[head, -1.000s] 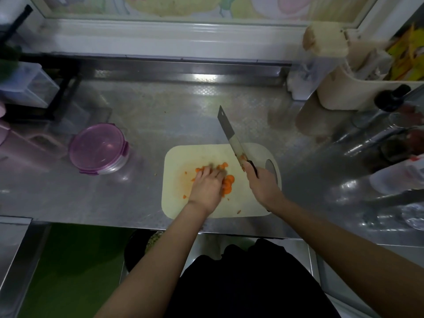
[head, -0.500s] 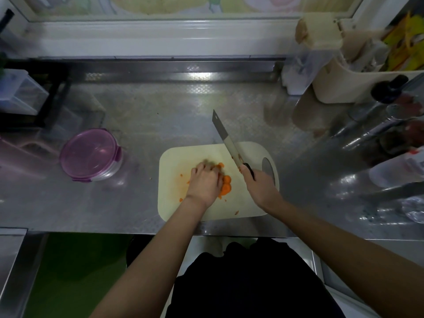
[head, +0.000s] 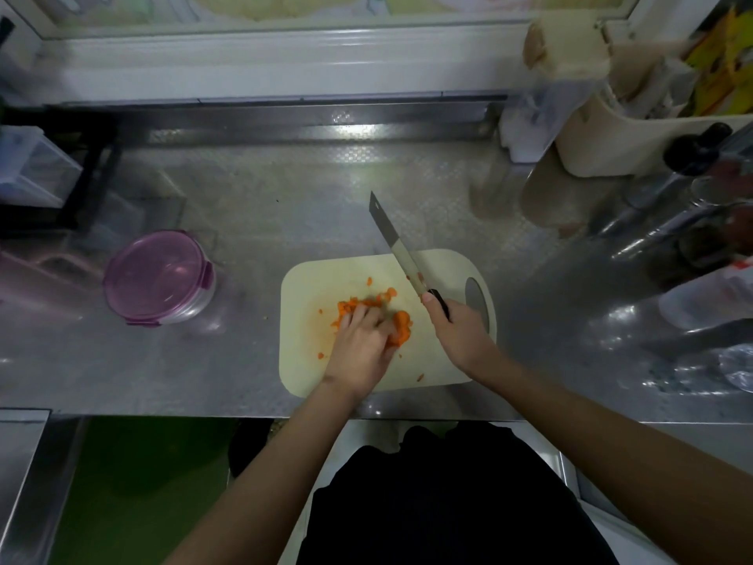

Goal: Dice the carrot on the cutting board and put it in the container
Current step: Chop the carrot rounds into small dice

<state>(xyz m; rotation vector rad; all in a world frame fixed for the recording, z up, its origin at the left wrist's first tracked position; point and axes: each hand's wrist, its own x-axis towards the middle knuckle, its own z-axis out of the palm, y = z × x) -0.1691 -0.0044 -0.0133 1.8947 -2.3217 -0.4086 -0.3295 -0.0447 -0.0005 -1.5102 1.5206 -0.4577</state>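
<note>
Seen from the head camera, a pale cutting board (head: 448, 271) lies on the steel table (head: 285, 205), close to its near edge, with an oval grip hole at its right end. The carrot (head: 401, 326) sits on the middle of the board as a heap of orange pieces, with a few small bits scattered to the left and toward the near edge.

The left hand (head: 360, 348) lies on top of the heap, its fingers bent down over the pieces and holding them in place. The right hand (head: 460, 336) is wrapped tightly around the black handle of a knife (head: 401, 258). The long blade slants away to the far left, and its tip shows beyond the board's far edge, over bare table. The blade is just right of the heap, not touching it.

The container (head: 157, 275), round and clear with a purple lid clipped on, stands on the table well to the left of the board. Bottles (head: 692, 157) and a cream tub (head: 603, 144) crowd the far right corner.
</note>
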